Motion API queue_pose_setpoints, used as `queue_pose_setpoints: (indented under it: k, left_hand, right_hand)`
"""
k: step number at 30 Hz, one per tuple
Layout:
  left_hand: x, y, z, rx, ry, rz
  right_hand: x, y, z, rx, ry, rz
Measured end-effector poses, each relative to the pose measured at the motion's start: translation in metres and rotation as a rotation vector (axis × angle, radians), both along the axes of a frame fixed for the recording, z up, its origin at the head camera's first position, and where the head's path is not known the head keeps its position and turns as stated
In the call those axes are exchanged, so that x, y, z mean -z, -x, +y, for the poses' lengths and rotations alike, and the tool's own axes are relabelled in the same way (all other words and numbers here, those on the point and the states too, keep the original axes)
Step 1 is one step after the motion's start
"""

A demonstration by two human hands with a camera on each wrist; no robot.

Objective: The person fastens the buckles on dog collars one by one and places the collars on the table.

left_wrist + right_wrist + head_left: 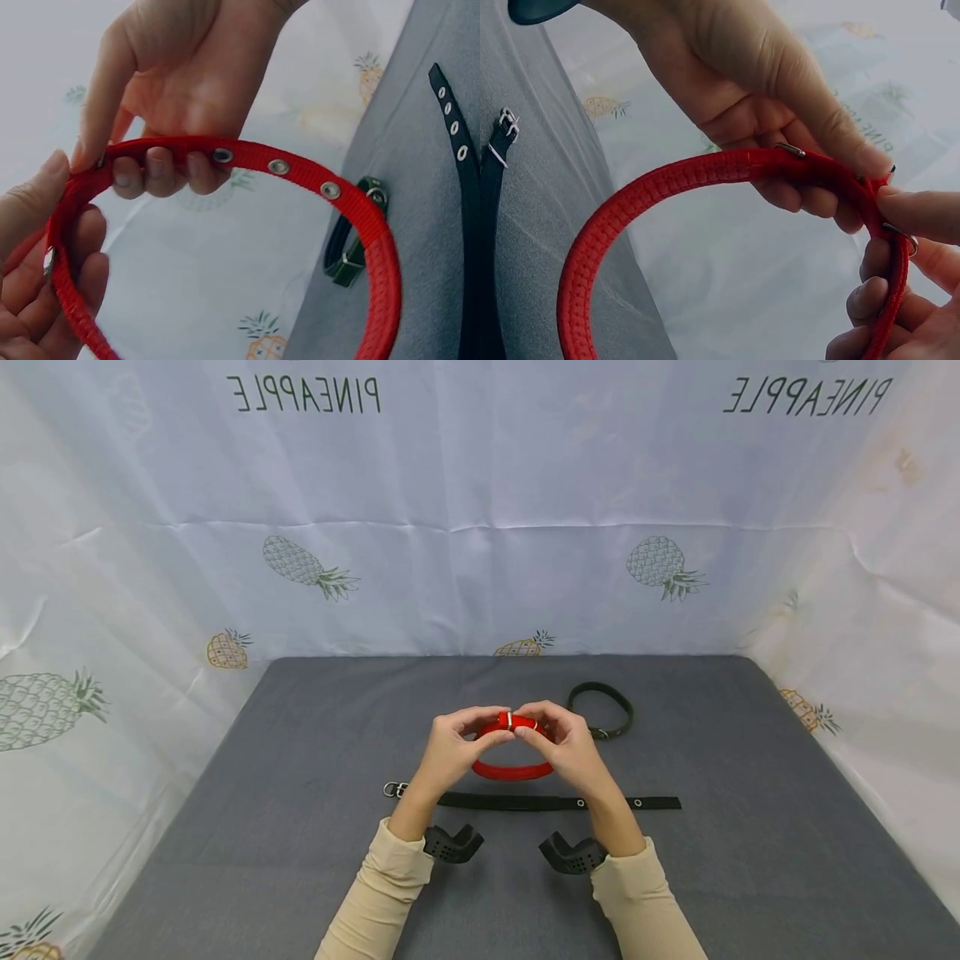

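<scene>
A red collar [512,772] bent into a loop is held above the table between both hands. My left hand [457,739] pinches it left of the metal keeper, with thumb in front and fingers behind. The right hand [562,743] grips the band just right of that point, its thumb close to the left thumb. Metal-rimmed holes run along the red band [304,176] in the left wrist view. In the right wrist view, a metal ring [911,244] shows by the fingers. The fingers cover much of the fastening.
A black collar [510,802] with a buckle at its left end lies flat across the grey table [315,752], behind the forearms. Beyond the right hand lies a dark green collar [600,685], closed in a loop. A pineapple-print cloth [450,577] stands behind the table.
</scene>
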State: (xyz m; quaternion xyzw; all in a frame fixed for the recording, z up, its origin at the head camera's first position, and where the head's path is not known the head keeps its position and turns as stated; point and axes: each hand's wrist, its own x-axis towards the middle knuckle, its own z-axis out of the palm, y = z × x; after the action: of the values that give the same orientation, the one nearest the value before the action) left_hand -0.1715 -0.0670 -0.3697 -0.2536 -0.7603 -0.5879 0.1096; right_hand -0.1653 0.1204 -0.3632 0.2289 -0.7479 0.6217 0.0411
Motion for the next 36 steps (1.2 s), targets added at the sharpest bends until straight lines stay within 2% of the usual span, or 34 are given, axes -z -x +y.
queue_pose_setpoints:
  k: [8, 19, 31, 36]
  left_hand:
    - [-0.0010, -0.0003, -0.0021, 0.038, 0.005, -0.002]
    - [0.0002, 0.0002, -0.0008, 0.039, 0.018, 0.024]
    - [0.0001, -0.0010, -0.0008, 0.052, 0.046, 0.038]
    - [0.0005, -0.0010, 0.0007, 0.047, 0.027, 0.049]
  right_hand:
    - [-0.0011, 0.0002, 0.0012, 0.003, 0.010, -0.029]
    - [-0.0007, 0.0000, 0.0022, -0.055, -0.018, -0.020]
    - [-0.0010, -0.0006, 0.0005, -0.019, -0.002, -0.016]
    - [-0.0007, -0.0006, -0.0009, -0.005, 0.016, -0.011]
